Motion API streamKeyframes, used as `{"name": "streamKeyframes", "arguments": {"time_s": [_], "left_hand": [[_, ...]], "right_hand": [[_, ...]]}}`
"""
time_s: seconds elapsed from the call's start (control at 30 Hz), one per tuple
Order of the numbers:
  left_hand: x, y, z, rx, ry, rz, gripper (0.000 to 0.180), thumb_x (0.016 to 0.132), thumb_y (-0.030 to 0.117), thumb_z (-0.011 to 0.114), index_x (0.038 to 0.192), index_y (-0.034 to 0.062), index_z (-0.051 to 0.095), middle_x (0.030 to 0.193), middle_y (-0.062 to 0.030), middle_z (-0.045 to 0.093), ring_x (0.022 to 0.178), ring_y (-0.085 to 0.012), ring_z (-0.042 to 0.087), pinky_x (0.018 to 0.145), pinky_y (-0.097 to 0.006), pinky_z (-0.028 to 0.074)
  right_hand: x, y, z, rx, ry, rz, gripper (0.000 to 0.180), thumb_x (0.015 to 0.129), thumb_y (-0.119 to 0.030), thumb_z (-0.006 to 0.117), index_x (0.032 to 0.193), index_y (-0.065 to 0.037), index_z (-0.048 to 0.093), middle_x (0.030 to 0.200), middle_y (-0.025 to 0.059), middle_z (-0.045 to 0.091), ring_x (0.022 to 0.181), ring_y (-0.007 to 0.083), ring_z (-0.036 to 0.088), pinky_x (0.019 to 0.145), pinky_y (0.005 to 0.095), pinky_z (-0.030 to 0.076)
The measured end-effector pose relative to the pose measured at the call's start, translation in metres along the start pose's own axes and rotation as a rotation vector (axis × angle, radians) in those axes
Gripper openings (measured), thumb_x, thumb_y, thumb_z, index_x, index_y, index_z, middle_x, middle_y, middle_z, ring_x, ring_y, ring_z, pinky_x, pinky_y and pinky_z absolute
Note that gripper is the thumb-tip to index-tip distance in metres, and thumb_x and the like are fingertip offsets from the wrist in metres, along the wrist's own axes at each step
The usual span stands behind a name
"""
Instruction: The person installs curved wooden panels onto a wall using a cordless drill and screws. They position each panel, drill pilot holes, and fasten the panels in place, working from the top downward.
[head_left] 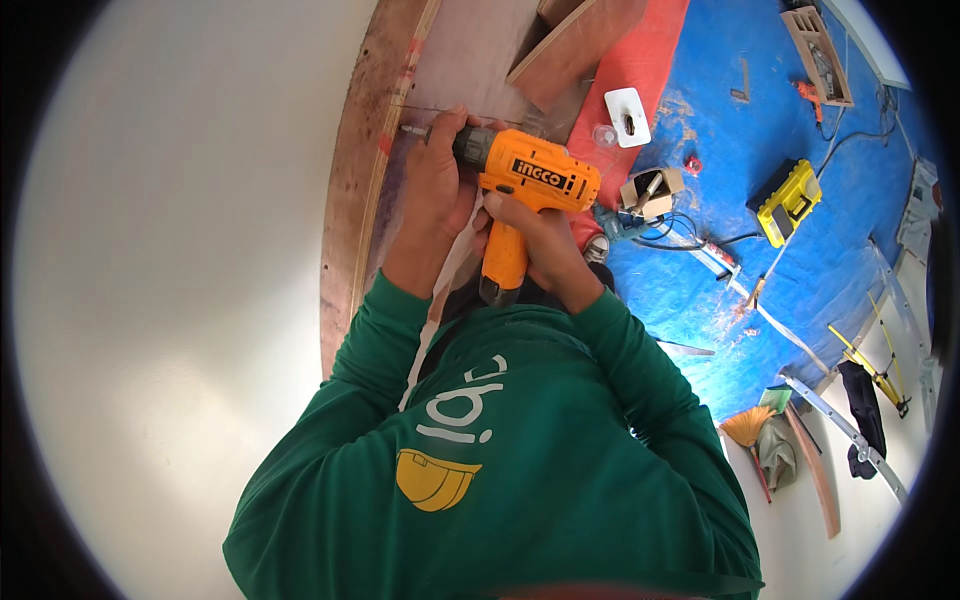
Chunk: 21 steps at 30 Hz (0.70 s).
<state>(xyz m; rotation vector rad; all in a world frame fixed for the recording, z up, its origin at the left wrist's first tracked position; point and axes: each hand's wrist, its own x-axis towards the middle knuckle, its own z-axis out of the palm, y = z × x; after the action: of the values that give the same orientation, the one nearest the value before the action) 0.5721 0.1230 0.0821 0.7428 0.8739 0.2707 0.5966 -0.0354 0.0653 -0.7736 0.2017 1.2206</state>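
An orange and black cordless drill (545,165) lies level in front of my chest, its chuck pointing left. My right hand (540,240) is wrapped round the drill's grip. At the front end, my left hand (435,185) closes about the black chuck, thumb along it. A thin metal bit (412,130) sticks out past the left fingers, close to the edge of a tall wooden board (362,150). Whether its tip touches the wood I cannot tell.
A white wall fills the left. Wooden pieces (565,50) lie ahead by a red strip (645,60) with a white plate (628,118). On the blue floor sheet (715,310) are a yellow toolbox (790,203), an open carton (652,192), cables and a wooden tray (818,55).
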Motion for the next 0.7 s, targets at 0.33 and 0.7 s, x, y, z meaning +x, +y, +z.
{"name": "streamKeyframes", "arguments": {"time_s": [0.33, 0.7], "left_hand": [[-0.007, 0.003, 0.004, -0.023, -0.023, 0.036, 0.02, 0.106, 0.023, 0.067, 0.107, 0.0038, 0.064, 0.102, -0.009, 0.068, 0.103, -0.024, 0.074, 0.096, -0.039, 0.06], [-0.008, 0.007, 0.003, -0.029, -0.004, 0.019, 0.014, 0.102, 0.015, 0.067, 0.103, 0.0018, 0.064, 0.1, -0.0117, 0.072, 0.099, -0.024, 0.074, 0.095, -0.039, 0.061]], "right_hand": [[0.001, 0.006, 0.005, -0.034, 0.108, 0.012, 0.028, 0.1, -0.016, 0.075, 0.121, -0.002, 0.063, 0.09, 0.0088, 0.068, 0.071, 0.021, 0.071, 0.063, 0.0345, 0.06], [0.001, 0.01, 0.011, 0.035, 0.082, 0.039, 0.026, 0.092, -0.005, 0.076, 0.116, -0.003, 0.065, 0.089, 0.0083, 0.067, 0.068, 0.0225, 0.069, 0.06, 0.0362, 0.058]]}}
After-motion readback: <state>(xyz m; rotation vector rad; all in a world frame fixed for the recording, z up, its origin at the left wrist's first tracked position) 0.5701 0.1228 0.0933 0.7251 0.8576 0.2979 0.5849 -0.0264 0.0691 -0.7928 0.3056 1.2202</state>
